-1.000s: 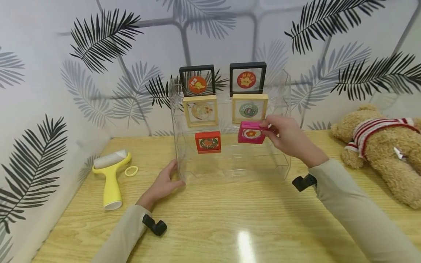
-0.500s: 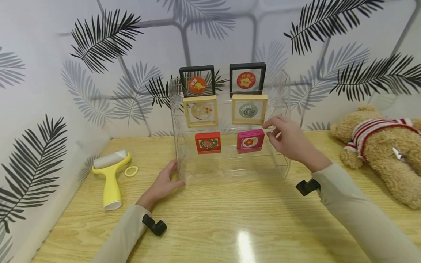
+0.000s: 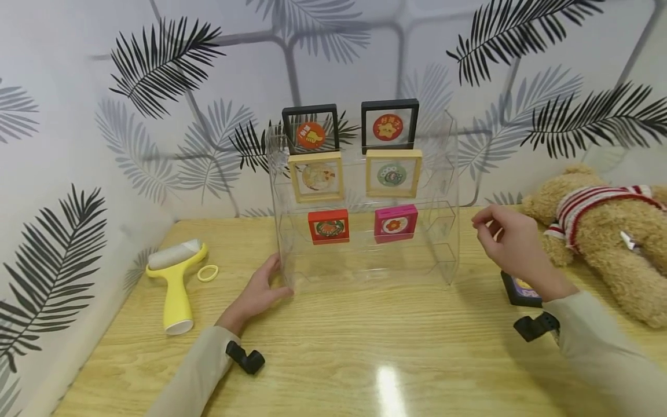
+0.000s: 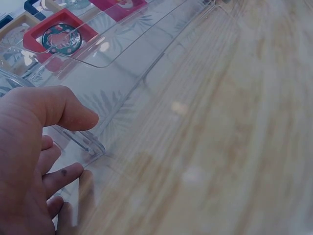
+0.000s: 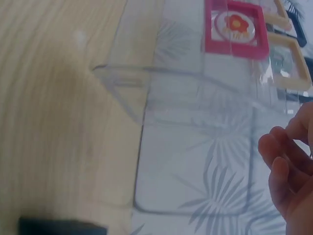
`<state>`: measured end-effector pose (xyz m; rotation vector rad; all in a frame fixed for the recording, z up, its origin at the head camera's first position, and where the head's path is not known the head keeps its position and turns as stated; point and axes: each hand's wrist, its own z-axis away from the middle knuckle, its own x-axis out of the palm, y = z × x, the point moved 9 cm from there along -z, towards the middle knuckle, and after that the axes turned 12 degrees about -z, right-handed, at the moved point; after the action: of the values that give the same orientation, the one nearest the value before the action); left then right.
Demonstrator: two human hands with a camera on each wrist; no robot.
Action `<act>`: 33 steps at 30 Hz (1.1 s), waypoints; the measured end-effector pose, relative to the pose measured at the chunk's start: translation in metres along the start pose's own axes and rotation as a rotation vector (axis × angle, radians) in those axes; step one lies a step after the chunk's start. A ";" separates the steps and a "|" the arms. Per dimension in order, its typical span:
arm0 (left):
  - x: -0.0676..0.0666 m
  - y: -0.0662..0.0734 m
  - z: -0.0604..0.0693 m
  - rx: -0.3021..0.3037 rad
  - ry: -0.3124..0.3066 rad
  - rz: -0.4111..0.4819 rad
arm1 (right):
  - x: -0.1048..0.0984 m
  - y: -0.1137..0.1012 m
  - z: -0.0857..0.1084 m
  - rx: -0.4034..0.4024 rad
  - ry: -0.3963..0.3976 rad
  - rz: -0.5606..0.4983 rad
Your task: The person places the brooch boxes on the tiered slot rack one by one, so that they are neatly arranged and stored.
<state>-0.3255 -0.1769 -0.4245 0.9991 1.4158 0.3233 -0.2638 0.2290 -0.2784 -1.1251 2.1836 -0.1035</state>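
A clear tiered display stand (image 3: 365, 277) stands on the wooden table. My left hand (image 3: 259, 294) holds its lower left corner, thumb at the front and fingers along the side; the left wrist view shows the thumb (image 4: 73, 112) over the clear edge. On the bottom tier sit a red frame (image 3: 313, 223) and a magenta frame (image 3: 378, 229) with a flower sticker. Two cream frames (image 3: 393, 154) fill the middle tier and two black frames (image 3: 389, 105) the top. To the stand's right, my right hand (image 3: 513, 246) hovers with loosely bent fingers, holding nothing.
Partly hidden under my right wrist, a dark frame (image 3: 513, 292) lies on the table. A teddy bear (image 3: 607, 231) lies at the right. At the left are a yellow lint roller (image 3: 177, 295) and a yellow ring (image 3: 208, 273). A patterned wall covering (image 3: 344, 63) rises behind.
My right hand lowered the magenta frame onto the bottom tier, let go and moved away to the right. The dark frame by the wrist came into view. My left hand stayed put.
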 end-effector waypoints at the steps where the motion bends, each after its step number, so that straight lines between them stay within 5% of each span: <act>1: 0.000 0.000 0.000 0.002 0.000 0.004 | -0.003 0.004 0.004 0.031 -0.012 0.011; 5: -0.001 -0.002 0.001 -0.008 0.002 0.009 | -0.008 0.027 0.021 0.176 -0.157 0.035; 12: -0.001 -0.002 0.001 -0.013 0.001 0.005 | -0.009 0.075 0.069 0.421 -0.571 -0.010; 15: -0.001 -0.002 0.002 -0.012 0.005 0.015 | -0.011 0.086 0.088 0.478 -0.682 -0.005; 26: 0.000 0.001 -0.002 0.005 0.003 0.027 | -0.021 0.102 0.121 0.403 -0.621 -0.015; 29: 0.000 0.001 -0.001 -0.001 0.004 0.029 | -0.023 0.104 0.126 0.401 -0.586 -0.103; 33: 0.001 -0.001 0.000 -0.009 0.001 0.026 | -0.027 0.110 0.135 0.504 -0.550 -0.308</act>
<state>-0.3260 -0.1765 -0.4255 1.0104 1.4024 0.3493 -0.2494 0.3478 -0.4077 -1.0308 1.3865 -0.4035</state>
